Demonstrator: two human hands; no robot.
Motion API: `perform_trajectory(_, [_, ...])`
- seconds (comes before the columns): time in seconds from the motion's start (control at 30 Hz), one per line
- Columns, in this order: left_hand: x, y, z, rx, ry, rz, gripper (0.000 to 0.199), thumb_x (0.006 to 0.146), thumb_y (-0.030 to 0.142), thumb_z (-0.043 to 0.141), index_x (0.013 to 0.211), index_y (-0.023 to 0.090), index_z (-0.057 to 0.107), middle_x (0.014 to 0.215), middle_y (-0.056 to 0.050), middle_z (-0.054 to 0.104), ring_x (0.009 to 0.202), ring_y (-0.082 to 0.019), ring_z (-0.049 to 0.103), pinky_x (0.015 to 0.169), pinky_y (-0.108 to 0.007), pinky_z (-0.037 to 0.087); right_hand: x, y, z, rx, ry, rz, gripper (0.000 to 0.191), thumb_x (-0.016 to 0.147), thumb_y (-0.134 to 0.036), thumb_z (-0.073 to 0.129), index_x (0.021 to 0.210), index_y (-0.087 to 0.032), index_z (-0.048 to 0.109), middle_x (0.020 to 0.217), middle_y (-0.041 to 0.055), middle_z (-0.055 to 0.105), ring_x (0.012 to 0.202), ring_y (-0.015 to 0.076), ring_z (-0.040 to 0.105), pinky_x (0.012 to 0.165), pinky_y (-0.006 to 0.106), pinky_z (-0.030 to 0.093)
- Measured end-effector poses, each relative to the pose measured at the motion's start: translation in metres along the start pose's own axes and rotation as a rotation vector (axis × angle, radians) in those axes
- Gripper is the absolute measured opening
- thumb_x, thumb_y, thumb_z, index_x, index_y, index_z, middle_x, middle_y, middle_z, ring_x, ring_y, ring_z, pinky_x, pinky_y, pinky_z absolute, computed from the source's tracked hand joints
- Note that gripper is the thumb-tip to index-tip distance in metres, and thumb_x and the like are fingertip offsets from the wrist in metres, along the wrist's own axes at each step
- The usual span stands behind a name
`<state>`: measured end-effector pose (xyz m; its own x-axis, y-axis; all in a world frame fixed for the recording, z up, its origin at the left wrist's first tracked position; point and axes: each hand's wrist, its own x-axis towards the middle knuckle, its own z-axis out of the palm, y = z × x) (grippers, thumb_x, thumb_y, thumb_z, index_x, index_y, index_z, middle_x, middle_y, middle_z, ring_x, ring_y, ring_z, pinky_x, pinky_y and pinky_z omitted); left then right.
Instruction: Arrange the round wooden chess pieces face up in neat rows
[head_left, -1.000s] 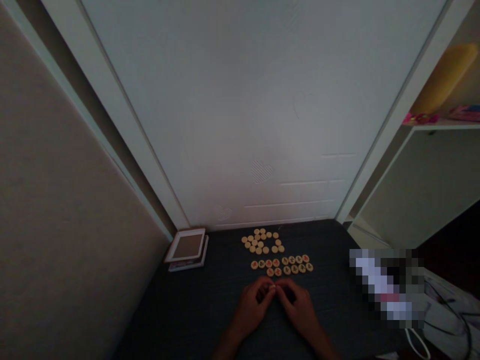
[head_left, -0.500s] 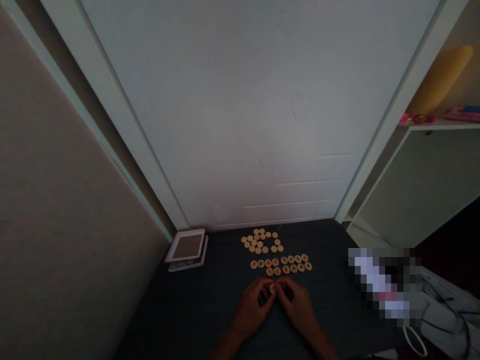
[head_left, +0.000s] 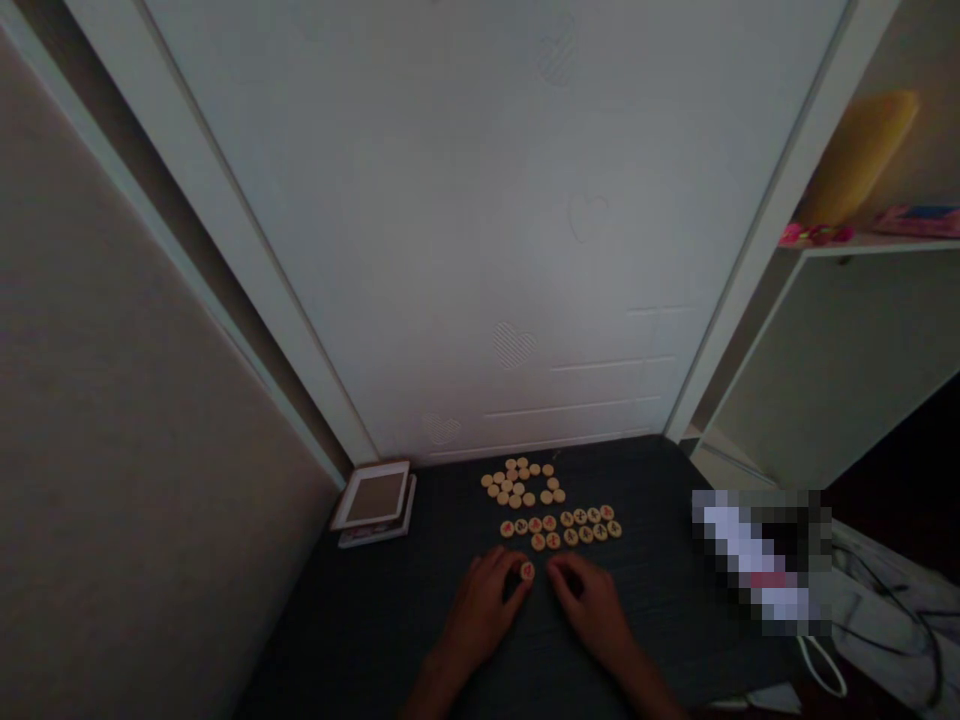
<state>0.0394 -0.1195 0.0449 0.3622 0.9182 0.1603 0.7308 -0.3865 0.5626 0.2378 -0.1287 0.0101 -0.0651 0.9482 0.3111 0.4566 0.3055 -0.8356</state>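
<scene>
Dark table [head_left: 360, 625]: stands before white panel [head_left: 450, 250].
Left hand [head_left: 481, 598]: fingers grasp one red-marked disc [head_left: 527, 571], near the lettered discs [head_left: 571, 537].
Right hand [head_left: 592, 597]: just beside, fingers bent; I cannot tell if closed.

At six o'clock I count two hands [head_left: 480, 605], fifteen marked discs [head_left: 580, 516], and, toward twelve, seventeen blank-faced discs [head_left: 507, 486]!

We record one round pale disc [head_left: 527, 571], held with its red-marked face toward us. Marked discs [head_left: 586, 535], lettered red or black, lie flat in two rows from its 11 to 2 o'clock; beyond, at 12, we see plain-topped discs [head_left: 518, 489] clustered loosely.
</scene>
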Motion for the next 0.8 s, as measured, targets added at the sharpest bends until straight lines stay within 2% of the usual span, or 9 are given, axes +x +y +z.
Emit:
perform_trajectory(0.13, [-0.001, -0.002, 0.006, 0.003, 0.017, -0.010, 0.013, 0.096, 0.027, 0.057, 0.106, 0.028, 0.065, 0.108, -0.002, 0.068, 0.102, -0.022, 0.065, 0.092, -0.034, 0.050, -0.001, 0.002, 0.000, -0.013, 0.005, -0.019, 0.022, 0.099, -0.034, 0.052, 0.097, -0.023, 0.071, 0.088, 0.0039, 0.076, 0.078, 0.0196, 0.072, 0.073, 0.028, 0.056])
perform_trajectory(0.23, [-0.002, -0.002, 0.007, -0.006, 0.044, 0.007, 0.018, 0.094, 0.026, 0.060, 0.111, 0.028, 0.063, 0.112, -0.003, 0.067, 0.103, -0.022, 0.065, 0.092, -0.034, 0.052, -0.002, 0.004, -0.001, -0.042, 0.041, -0.059, 0.019, 0.099, -0.031, 0.052, 0.099, -0.023, 0.069, 0.091, 0.0044, 0.075, 0.082, 0.0201, 0.071, 0.076, 0.030, 0.057])
perform_trajectory(0.37, [-0.001, 0.000, 0.005, -0.001, 0.045, 0.067, 0.022, 0.095, 0.023, 0.058, 0.115, 0.030, 0.063, 0.117, -0.002, 0.067, 0.105, -0.021, 0.066, 0.094, -0.033, 0.053, -0.003, 0.006, -0.002, -0.171, 0.092, -0.203, 0.021, 0.098, -0.023, 0.051, 0.111, -0.025, 0.067, 0.106, 0.0069, 0.072, 0.101, 0.0230, 0.067, 0.091, 0.038, 0.055])
perform_trajectory(0.5, [-0.001, 0.000, 0.003, 0.033, 0.044, 0.130, 0.020, 0.097, 0.021, 0.054, 0.109, 0.029, 0.067, 0.113, -0.002, 0.069, 0.105, -0.020, 0.067, 0.095, -0.034, 0.055, -0.004, 0.002, -0.003, -0.367, 0.057, -0.274, 0.034, 0.097, -0.021, 0.051, 0.129, -0.027, 0.060, 0.128, 0.0088, 0.063, 0.121, 0.0267, 0.057, 0.102, 0.046, 0.049])
perform_trajectory(0.67, [-0.001, -0.003, 0.007, 0.041, 0.071, 0.185, 0.020, 0.098, 0.022, 0.055, 0.108, 0.030, 0.070, 0.110, -0.002, 0.071, 0.102, -0.021, 0.069, 0.093, -0.035, 0.058, -0.004, -0.005, -0.002, -0.517, -0.024, -0.245, 0.045, 0.098, -0.023, 0.050, 0.143, -0.030, 0.048, 0.136, 0.0080, 0.058, 0.127, 0.0281, 0.053, 0.103, 0.048, 0.046])
perform_trajectory(0.8, [0.001, -0.010, 0.009, 0.064, 0.113, 0.204, 0.021, 0.098, 0.022, 0.054, 0.106, 0.029, 0.072, 0.108, -0.003, 0.073, 0.099, -0.021, 0.071, 0.092, -0.035, 0.059, -0.002, -0.007, 0.000, -0.571, -0.060, -0.246, 0.049, 0.098, -0.025, 0.050, 0.147, -0.030, 0.044, 0.139, 0.0083, 0.057, 0.128, 0.0283, 0.051, 0.103, 0.047, 0.044])
